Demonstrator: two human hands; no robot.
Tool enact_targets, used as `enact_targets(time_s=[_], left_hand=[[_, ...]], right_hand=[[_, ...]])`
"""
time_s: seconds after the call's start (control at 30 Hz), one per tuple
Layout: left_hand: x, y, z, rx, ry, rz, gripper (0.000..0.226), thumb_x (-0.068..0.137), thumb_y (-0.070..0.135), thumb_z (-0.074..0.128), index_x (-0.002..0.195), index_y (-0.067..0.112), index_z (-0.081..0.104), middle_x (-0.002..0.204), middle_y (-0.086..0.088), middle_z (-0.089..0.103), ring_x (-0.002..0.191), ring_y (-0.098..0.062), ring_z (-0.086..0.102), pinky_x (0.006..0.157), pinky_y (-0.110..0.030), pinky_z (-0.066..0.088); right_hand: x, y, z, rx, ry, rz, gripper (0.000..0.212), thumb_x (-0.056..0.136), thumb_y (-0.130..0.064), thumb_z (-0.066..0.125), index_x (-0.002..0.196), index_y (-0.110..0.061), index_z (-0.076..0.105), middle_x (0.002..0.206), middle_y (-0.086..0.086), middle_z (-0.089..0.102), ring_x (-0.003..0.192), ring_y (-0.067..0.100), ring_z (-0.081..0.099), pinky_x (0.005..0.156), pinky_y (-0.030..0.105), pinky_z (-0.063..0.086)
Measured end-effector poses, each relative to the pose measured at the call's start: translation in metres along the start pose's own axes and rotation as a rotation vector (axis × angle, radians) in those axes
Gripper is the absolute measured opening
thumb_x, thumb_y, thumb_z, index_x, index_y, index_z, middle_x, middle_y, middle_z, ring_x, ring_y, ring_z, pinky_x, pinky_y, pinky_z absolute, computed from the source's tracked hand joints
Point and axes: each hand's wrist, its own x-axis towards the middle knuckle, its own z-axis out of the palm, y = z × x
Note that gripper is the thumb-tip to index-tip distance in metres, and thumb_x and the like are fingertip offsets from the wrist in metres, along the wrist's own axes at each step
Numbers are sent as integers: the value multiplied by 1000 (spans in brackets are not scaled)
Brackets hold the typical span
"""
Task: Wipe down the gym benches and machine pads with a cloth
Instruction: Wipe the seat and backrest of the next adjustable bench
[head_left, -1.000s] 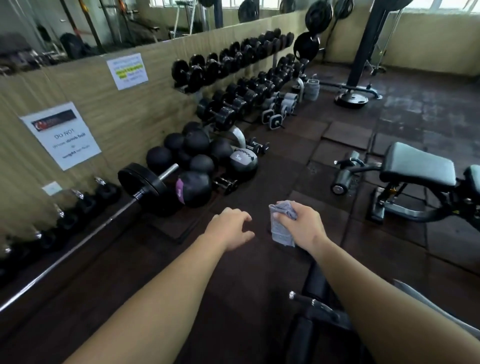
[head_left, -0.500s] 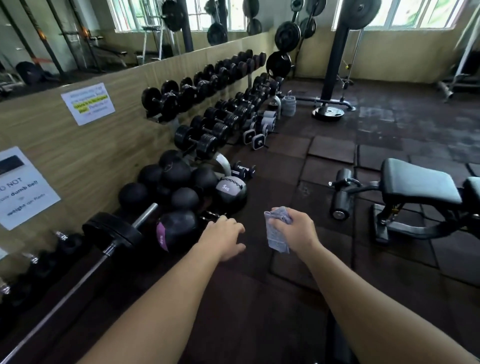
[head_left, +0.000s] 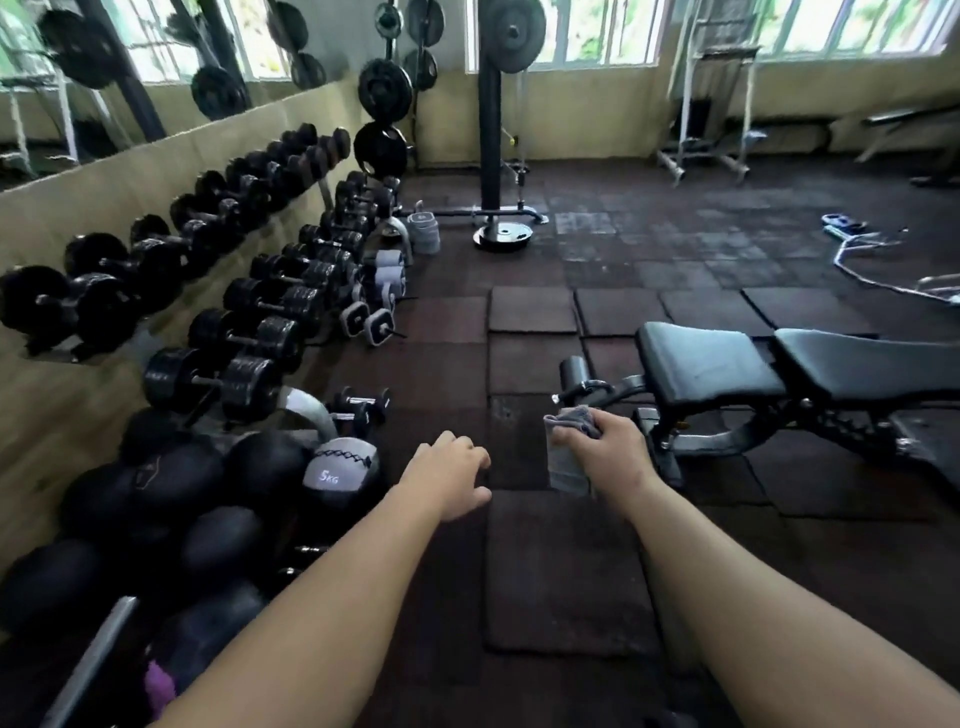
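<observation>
Just short of a bench (head_left: 717, 374), a right hand (head_left: 608, 452) grips a bunched grey cloth (head_left: 566, 462), fingers curled round it and clear of the padding; the left hand (head_left: 452, 478) hangs empty, fingers loosely curled. Done well, the wipe would probably start with the cloth spread flat, then run in overlapping strokes along the seat pad (head_left: 696, 358) and on to the back pad (head_left: 872, 364), seams included.

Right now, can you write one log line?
right hand: grips cloth | left hand: empty | bench: untouched
</observation>
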Motion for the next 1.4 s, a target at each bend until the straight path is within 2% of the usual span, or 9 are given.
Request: enact_targets(time_s=[0.13, 0.23, 0.47, 0.63, 0.87, 1.0, 1.1, 1.23, 1.4], left_hand=[[93, -2, -20, 50, -16, 185, 51, 96, 49, 59, 143, 31, 54, 144, 3, 52, 134, -23, 41, 104, -43, 43], [158, 9, -39, 108, -27, 338, 51, 95, 49, 59, 143, 30, 55, 144, 0, 51, 134, -25, 40, 104, -45, 44], [301, 96, -66, 160, 10, 665, 49, 91, 47, 61, 138, 30, 59, 139, 0, 54, 134, -27, 41, 97, -42, 43], [393, 200, -76, 173, 28, 831, 45, 90, 45, 63, 133, 32, 61, 134, 1, 55, 130, -26, 44, 98, -42, 43], [499, 369, -105, 185, 32, 1024, 44, 91, 47, 61, 131, 31, 62, 129, 0, 57, 127, -27, 46, 96, -42, 44], [539, 466, -124, 211, 28, 1145, 48, 92, 48, 61, 137, 30, 59, 135, 1, 55, 129, -26, 43, 98, -42, 43], [565, 537, -129, 218, 9, 1222, 47, 93, 46, 60, 136, 30, 59, 135, 0, 54, 130, -26, 43, 100, -42, 42], [605, 635, -129, 235, 2, 1323, 49, 93, 46, 59, 140, 30, 58, 141, 0, 53, 134, -25, 40, 106, -44, 41], [655, 752, -129, 263, -44, 1447, 50, 95, 46, 58, 142, 29, 56, 143, -1, 52, 138, -25, 38, 109, -46, 39]], right_hand=[[59, 14, -21, -20, 194, 51, 15, 74, -39, 77, 85, -30, 78, 81, -10, 77, 82, 10, 69, 84, 40, 57], [91, 22, -43, 10, 347, 96, 5, 81, -23, 81, 86, -25, 79, 85, -7, 79, 81, 6, 68, 82, 33, 54], [140, 58, -127, -36, 631, 207, 7, 83, -18, 81, 90, -20, 80, 86, -10, 78, 87, 9, 71, 84, 31, 53], [173, 94, -214, -62, 788, 254, 5, 85, -18, 78, 84, -23, 78, 80, -13, 75, 79, 5, 66, 75, 27, 49], [210, 138, -368, -145, 973, 371, 9, 81, -27, 79, 86, -19, 78, 85, -6, 77, 89, 20, 72, 83, 41, 56], [215, 155, -444, -104, 1095, 418, 4, 78, -29, 79, 79, -27, 77, 77, -11, 76, 82, 15, 71, 82, 43, 58], [215, 169, -497, -86, 1183, 433, 21, 66, -46, 73, 85, -38, 76, 80, -10, 77, 86, 18, 73, 83, 44, 59], [221, 197, -572, -90, 1274, 480, 4, 77, -33, 79, 79, -30, 76, 87, -10, 77, 91, 16, 72, 90, 44, 57], [235, 232, -658, -99, 1382, 571, 7, 83, -28, 79, 79, -31, 75, 86, -10, 76, 89, 14, 72, 88, 41, 58]])
